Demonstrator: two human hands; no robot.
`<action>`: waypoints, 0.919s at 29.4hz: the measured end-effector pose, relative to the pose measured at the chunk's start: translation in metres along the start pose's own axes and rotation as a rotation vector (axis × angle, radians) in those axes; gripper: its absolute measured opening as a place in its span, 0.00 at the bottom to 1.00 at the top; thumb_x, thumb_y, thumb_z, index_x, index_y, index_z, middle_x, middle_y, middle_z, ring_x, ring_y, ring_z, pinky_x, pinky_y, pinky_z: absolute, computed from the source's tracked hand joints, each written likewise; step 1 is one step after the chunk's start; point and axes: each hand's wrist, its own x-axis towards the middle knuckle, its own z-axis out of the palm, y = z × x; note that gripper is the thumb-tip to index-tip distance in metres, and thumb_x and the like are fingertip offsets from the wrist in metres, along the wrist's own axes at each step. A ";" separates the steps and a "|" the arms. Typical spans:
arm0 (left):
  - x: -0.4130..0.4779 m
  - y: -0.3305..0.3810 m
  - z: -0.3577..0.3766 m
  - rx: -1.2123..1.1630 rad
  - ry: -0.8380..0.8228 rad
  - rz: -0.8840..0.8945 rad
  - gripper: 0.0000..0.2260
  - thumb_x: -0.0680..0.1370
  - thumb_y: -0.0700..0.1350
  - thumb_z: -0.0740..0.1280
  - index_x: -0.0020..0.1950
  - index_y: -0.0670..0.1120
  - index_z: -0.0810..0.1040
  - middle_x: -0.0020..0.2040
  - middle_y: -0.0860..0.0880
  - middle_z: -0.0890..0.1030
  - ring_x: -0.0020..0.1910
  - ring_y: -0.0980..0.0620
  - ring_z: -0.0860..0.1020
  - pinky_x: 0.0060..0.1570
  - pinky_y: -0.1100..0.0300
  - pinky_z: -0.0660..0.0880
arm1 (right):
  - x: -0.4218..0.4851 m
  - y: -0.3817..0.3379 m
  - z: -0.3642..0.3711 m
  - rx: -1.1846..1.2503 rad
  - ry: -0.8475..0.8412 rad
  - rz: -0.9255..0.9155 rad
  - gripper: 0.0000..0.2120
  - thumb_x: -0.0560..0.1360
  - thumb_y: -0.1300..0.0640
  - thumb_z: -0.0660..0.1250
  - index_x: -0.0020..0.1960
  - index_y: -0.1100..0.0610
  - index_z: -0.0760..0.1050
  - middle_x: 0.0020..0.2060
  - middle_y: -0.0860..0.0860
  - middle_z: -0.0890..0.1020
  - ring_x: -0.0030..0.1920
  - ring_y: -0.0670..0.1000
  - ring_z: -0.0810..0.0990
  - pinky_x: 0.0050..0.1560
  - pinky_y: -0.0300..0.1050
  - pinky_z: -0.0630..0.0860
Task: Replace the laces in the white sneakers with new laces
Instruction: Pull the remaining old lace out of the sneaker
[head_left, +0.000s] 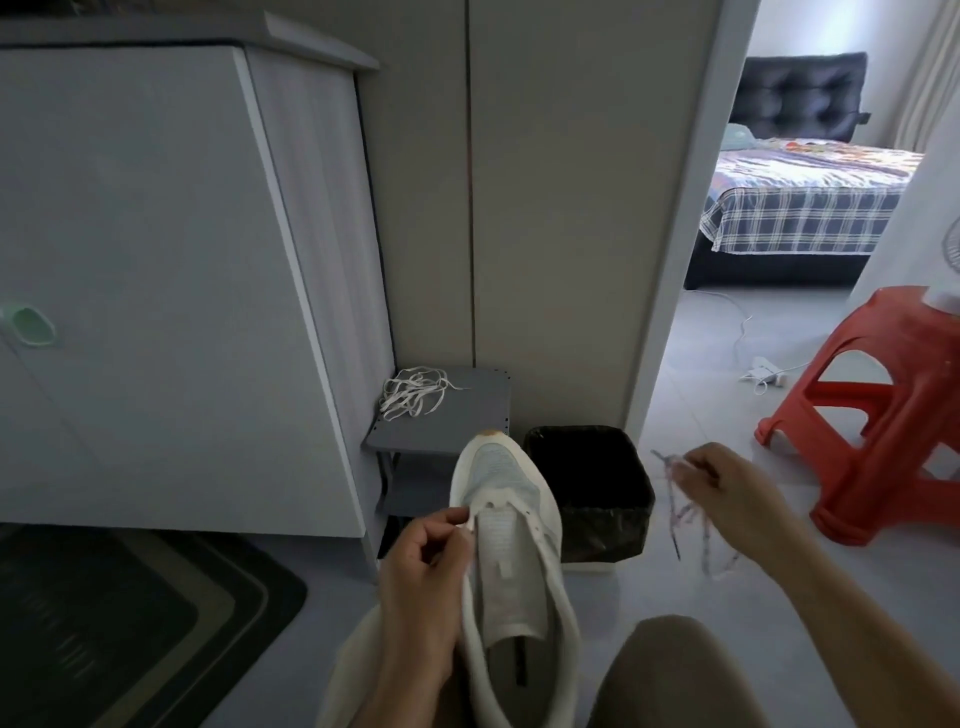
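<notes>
White sneaker (511, 561) is on your lap, eyelets bare, so the unlacing looks done. Your left hand (421, 561) pinches its eyelet edge, and your right hand (727, 483) pinches a patterned lace (691, 525) off to the side. White laces (413, 397) sit heaped at the grey rack's (467, 415) back-left corner. Threading's all ahead.

The sneaker (511, 545) lies toe pointing away, the left hand (421, 566) pinching its left edge and the right hand (727, 483) apart to the right, holding a lace (685, 514). Behind the toe stands a shelf (467, 421) with a bundle of laces (413, 392) on top, the cabinet (156, 260) to its left and the bin (592, 483) just to its right. The stool (878, 410) stands farther right.
</notes>
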 end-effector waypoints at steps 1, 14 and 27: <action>0.011 0.003 0.001 0.012 -0.018 -0.001 0.05 0.73 0.34 0.67 0.37 0.41 0.78 0.43 0.58 0.82 0.41 0.60 0.79 0.41 0.65 0.72 | 0.006 0.000 0.007 0.045 -0.067 0.023 0.08 0.77 0.56 0.61 0.44 0.60 0.72 0.32 0.52 0.74 0.31 0.48 0.70 0.31 0.39 0.65; 0.075 -0.086 -0.001 0.121 -0.192 -0.258 0.12 0.63 0.45 0.74 0.34 0.38 0.77 0.41 0.51 0.82 0.35 0.64 0.79 0.39 0.71 0.73 | 0.179 -0.002 0.076 0.121 0.140 0.124 0.08 0.77 0.58 0.59 0.40 0.57 0.71 0.43 0.58 0.78 0.44 0.57 0.75 0.39 0.44 0.65; 0.095 -0.128 -0.001 0.326 -0.223 -0.371 0.09 0.73 0.34 0.67 0.34 0.42 0.77 0.44 0.55 0.83 0.43 0.51 0.79 0.45 0.55 0.76 | 0.086 0.006 0.113 0.001 -0.779 0.213 0.20 0.78 0.45 0.58 0.56 0.62 0.72 0.46 0.56 0.78 0.41 0.51 0.79 0.41 0.43 0.75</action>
